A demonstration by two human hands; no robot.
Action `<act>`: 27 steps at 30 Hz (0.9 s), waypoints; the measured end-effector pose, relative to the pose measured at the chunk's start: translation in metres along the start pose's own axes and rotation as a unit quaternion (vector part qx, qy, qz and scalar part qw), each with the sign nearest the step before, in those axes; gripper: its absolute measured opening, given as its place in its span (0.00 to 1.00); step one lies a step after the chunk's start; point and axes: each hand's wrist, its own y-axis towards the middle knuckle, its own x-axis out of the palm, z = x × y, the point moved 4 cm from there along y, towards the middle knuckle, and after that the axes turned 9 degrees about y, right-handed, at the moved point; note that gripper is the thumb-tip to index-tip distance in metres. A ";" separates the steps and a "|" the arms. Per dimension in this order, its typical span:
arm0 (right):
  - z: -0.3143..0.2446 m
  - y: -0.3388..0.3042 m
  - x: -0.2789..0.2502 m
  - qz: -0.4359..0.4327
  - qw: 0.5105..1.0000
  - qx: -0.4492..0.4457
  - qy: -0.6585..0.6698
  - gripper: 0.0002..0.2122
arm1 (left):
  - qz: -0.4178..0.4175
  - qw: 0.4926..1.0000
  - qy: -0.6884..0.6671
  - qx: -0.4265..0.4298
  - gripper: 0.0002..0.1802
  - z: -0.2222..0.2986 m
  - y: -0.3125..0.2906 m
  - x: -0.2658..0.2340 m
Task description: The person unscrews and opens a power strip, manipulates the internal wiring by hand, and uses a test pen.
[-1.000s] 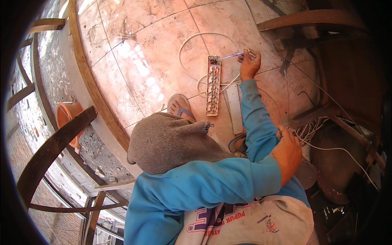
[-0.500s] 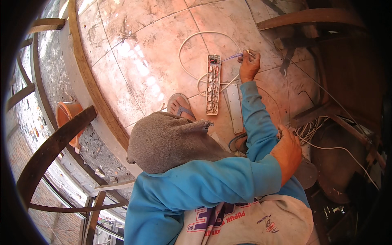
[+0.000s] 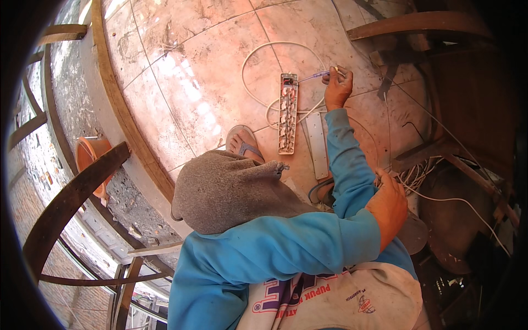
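Note:
An opened power strip (image 3: 287, 118) lies lengthwise on the floor, its row of metal contacts and wires exposed. My right hand (image 3: 337, 88) is closed around a screwdriver (image 3: 314, 76) with a purplish handle. The tool's shaft points left to the strip's far end, beside a small black part; whether the tip touches it is too small to tell. My left hand (image 3: 388, 206) is drawn across my body against my right arm, near the elbow. Its fingers are curled together, and what they hold, if anything, is hidden.
A white cable (image 3: 246, 66) loops around the strip on the tiles. A long pale cover plate (image 3: 316, 146) lies beside my right sleeve. My sandalled foot (image 3: 242, 142) is left of the strip. Tangled cables (image 3: 421, 175) lie at right, near dark wooden furniture (image 3: 423, 23). An orange pot (image 3: 91, 157) stands far left.
My right hand has shifted very slightly right and down, keeping the screwdriver beside the strip's far end. My left hand has barely moved.

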 end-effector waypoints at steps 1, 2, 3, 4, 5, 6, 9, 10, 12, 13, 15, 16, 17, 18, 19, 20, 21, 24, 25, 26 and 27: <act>-0.002 -0.001 0.000 0.008 1.000 -0.002 0.006 0.10 | 0.001 1.000 -0.002 0.002 0.25 0.000 0.000 0.000; -0.003 -0.002 0.001 0.016 1.000 -0.004 0.011 0.10 | 0.004 1.000 -0.002 0.001 0.25 0.000 0.000 0.000; -0.003 -0.002 0.001 0.014 1.000 -0.004 0.014 0.10 | 0.006 1.000 -0.002 -0.001 0.25 0.000 -0.001 -0.001; -0.002 -0.003 0.001 0.012 1.000 -0.004 0.016 0.10 | 0.009 1.000 -0.003 -0.003 0.25 0.000 -0.002 -0.001; -0.001 -0.003 0.001 0.010 1.000 -0.004 0.018 0.10 | 0.011 1.000 -0.001 -0.006 0.25 0.000 -0.002 -0.002; -0.001 -0.003 0.001 0.007 1.000 -0.003 0.013 0.10 | 0.012 1.000 0.001 -0.009 0.25 0.000 -0.002 -0.002; -0.002 -0.005 0.001 0.001 1.000 -0.003 0.003 0.11 | 0.011 1.000 0.001 -0.013 0.25 0.000 -0.002 -0.001; -0.003 -0.006 0.001 0.002 1.000 -0.005 0.002 0.11 | 0.009 1.000 0.000 -0.014 0.25 0.000 -0.002 -0.001; -0.003 -0.006 0.002 0.000 1.000 -0.008 -0.002 0.11 | 0.008 1.000 0.001 -0.014 0.25 0.000 -0.002 -0.001; -0.004 -0.007 0.003 -0.001 1.000 -0.009 -0.005 0.11 | 0.007 1.000 0.001 -0.015 0.25 -0.001 -0.002 -0.001; -0.004 -0.007 0.003 -0.004 1.000 -0.012 -0.007 0.11 | 0.014 1.000 0.003 -0.021 0.24 -0.001 -0.003 -0.001; -0.004 -0.006 0.003 -0.005 1.000 -0.013 -0.005 0.11 | 0.018 1.000 0.004 -0.024 0.24 -0.001 -0.003 -0.001; -0.004 -0.006 0.003 -0.006 1.000 -0.014 -0.003 0.11 | 0.019 1.000 0.005 -0.021 0.24 -0.001 -0.003 -0.001; -0.004 -0.006 0.003 -0.005 1.000 -0.014 -0.001 0.11 | 0.020 1.000 0.005 -0.017 0.24 -0.001 -0.004 -0.001; -0.004 -0.006 0.003 -0.005 1.000 -0.013 0.000 0.11 | 0.021 1.000 0.005 -0.014 0.24 -0.001 -0.004 -0.002; -0.004 -0.006 0.003 -0.004 1.000 -0.013 0.001 0.11 | 0.019 1.000 0.006 -0.012 0.24 -0.001 -0.004 -0.002; -0.003 -0.007 0.003 -0.004 1.000 -0.013 0.004 0.10 | 0.017 1.000 0.007 -0.011 0.24 -0.001 -0.004 -0.002; -0.003 -0.007 0.003 -0.005 1.000 -0.015 0.009 0.09 | 0.004 1.000 0.005 -0.002 0.24 -0.001 -0.003 -0.002; -0.003 -0.007 0.003 -0.005 1.000 -0.016 0.009 0.09 | -0.002 1.000 0.004 0.001 0.24 -0.001 -0.002 -0.002; -0.003 -0.007 0.003 -0.006 1.000 -0.016 0.008 0.09 | 0.001 1.000 0.000 -0.001 0.24 -0.001 -0.002 -0.002; -0.004 -0.007 0.003 -0.001 1.000 -0.025 -0.002 0.09 | 0.005 1.000 -0.004 -0.003 0.24 -0.001 -0.002 -0.001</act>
